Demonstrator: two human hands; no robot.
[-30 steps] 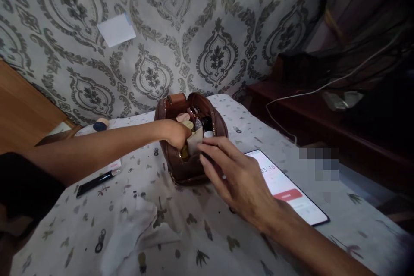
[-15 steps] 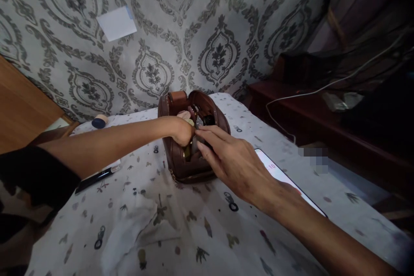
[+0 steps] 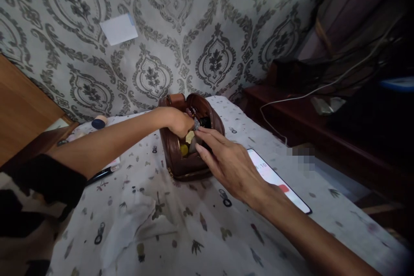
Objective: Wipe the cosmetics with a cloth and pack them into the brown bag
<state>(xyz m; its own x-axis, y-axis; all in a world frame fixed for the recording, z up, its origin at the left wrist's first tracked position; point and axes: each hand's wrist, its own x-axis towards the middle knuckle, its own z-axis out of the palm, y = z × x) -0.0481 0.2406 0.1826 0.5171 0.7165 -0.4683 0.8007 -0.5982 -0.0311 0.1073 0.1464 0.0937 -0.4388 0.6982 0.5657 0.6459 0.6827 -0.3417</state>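
Note:
A brown zippered cosmetic bag (image 3: 171, 155) stands unzipped on the patterned white cloth. My left hand (image 3: 179, 121) reaches down into it from the left, its fingers hidden inside. Over the bag's right side, my right hand (image 3: 231, 161) has its fingers stretched out and its thumb apart, with the fingertips at the opening. Small items fill the bag: a pale yellow piece (image 3: 189, 137), a round yellow-green item (image 3: 184, 150), a glittery silver item (image 3: 196, 124) and a black item (image 3: 205, 121).
A lit phone (image 3: 281, 181) lies right of the bag. To the left are a dark round container with a tan top (image 3: 99, 121) and a black tube-like item (image 3: 102, 174). A white cable (image 3: 291, 98) runs over the dark red furniture (image 3: 291, 116) at right.
My left hand has moved up and toward the back of the bag, uncovering the yellow items. My right hand stays at the right side. The view has shifted slightly.

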